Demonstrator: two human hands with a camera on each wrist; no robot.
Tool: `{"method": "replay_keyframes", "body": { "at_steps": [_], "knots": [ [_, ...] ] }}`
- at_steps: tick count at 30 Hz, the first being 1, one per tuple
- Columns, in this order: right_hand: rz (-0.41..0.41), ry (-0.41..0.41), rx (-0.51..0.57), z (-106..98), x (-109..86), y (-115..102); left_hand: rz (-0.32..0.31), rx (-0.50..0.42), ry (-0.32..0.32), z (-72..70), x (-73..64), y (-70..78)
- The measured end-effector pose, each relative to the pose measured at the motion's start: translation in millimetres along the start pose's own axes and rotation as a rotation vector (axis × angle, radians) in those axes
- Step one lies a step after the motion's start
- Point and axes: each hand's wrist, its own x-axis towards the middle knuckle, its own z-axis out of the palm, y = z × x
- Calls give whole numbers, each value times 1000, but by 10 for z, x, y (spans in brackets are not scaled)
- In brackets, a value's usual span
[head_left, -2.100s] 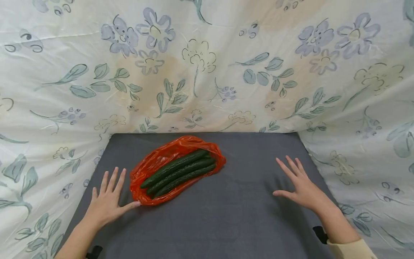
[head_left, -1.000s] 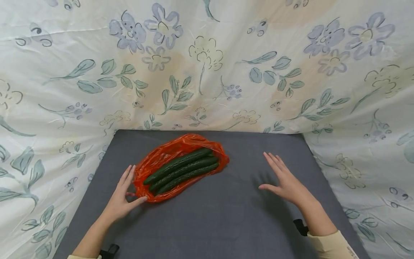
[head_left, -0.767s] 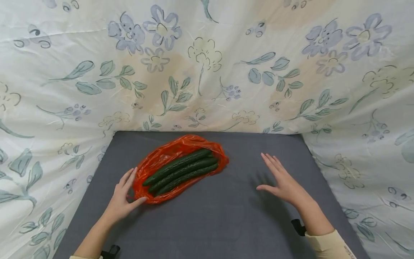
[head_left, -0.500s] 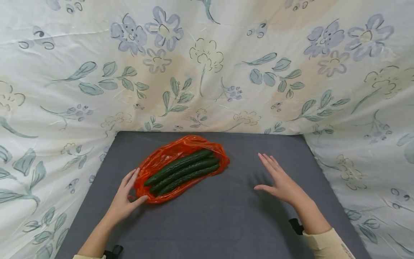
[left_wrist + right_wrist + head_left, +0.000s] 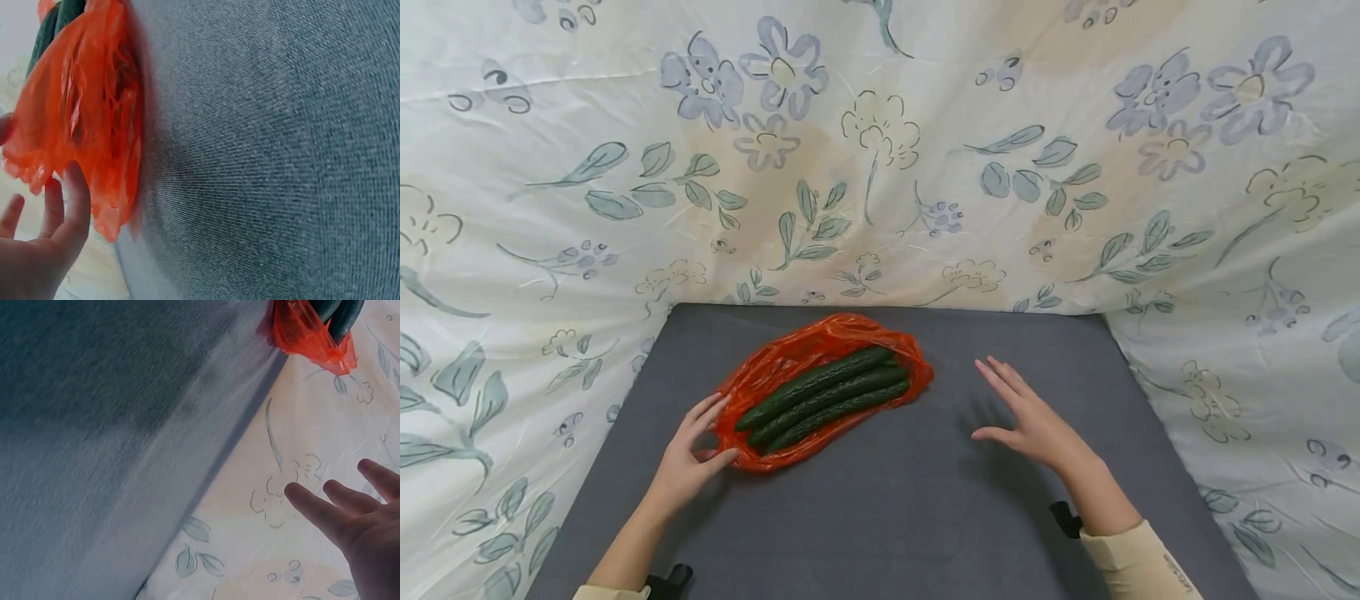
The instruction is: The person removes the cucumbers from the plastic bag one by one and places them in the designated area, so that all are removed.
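Note:
Three dark green cucumbers (image 5: pixel 823 396) lie side by side on a crumpled red plastic bag (image 5: pixel 782 360), whose upper side gapes around them. At the bag's left end is my left hand (image 5: pixel 681 467), thumb and fingers spread to either side of the plastic. In the left wrist view the fingers of this hand (image 5: pixel 53 240) meet the edge of the red bag (image 5: pixel 94 112) without curling round it. My right hand (image 5: pixel 1030 429) hovers to the right of the bag, fingers extended and thumb apart, touching nothing. The right wrist view shows its straight fingers (image 5: pixel 315 509).
A dark grey cloth-covered table (image 5: pixel 865 525) bears the bag. Floral curtain fabric (image 5: pixel 880 150) hangs along its back edge and both sides. Black camera mounts (image 5: pixel 1063 518) sit at both wrists.
My left hand has moved right from beside the bag to its left end, its fingers drawing closer together. My right hand has moved left toward the bag. The bag and cucumbers keep their place.

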Motion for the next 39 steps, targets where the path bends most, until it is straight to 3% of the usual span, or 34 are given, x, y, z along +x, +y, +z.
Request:
{"method": "replay_keyframes", "body": {
  "at_steps": [6,11,17,21,29,34,39],
  "knots": [
    [-33,-9,10,69,86,-77,14,-10,-27,-5,-37,-22],
    [-25,-25,11,94,134,-123,-15,-121,-43,11,11,-70],
    [-28,-27,20,107,186,-138,-51,-209,-16,37,108,-70],
    [-50,-32,42,151,218,-165,-61,-199,-16,20,94,-72],
    [-77,-42,55,245,241,-181,-98,-34,-20,23,41,-93],
    [-108,-23,53,291,254,-180,-75,-67,13,62,80,-55],
    [-121,-35,66,348,275,-186,-54,-126,63,48,103,145]
  ]
}}
